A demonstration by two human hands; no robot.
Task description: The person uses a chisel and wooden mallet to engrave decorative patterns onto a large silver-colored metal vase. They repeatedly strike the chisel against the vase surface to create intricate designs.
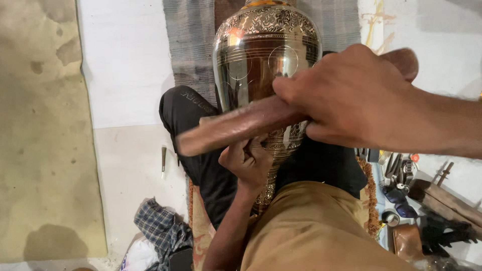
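So, head view, the only one here, looking straight down at someone sitting on the floor with a big engraved metal vase lying across their lap. It's shiny, brass-and-silver looking, with a floral band near the top and a few circles scratched into the polished belly. Its wide body points away from the person and the narrow end runs down toward their legs.

Right hand is curled tight around a wooden stick, kind of a mallet or club, fingers wrapped all the way round the handle. The stick is blurred and slants down to the left, right across the front of the vase. Can't tell if it's actually touching the metal.

Left hand sits under the stick, up against the lower patterned part of the vase. Fingers are bunched together and look like they're pinching something small against the metal, but it's hidden by the fingers and the stick, so I can't say what.

Person's wearing black trousers and a tan garment. Around them: a striped grey mat under the vase's far end, a checked cloth crumpled on the pale floor at lower left, a small metal tool lying by the knee, and a heap of tools off to the right.
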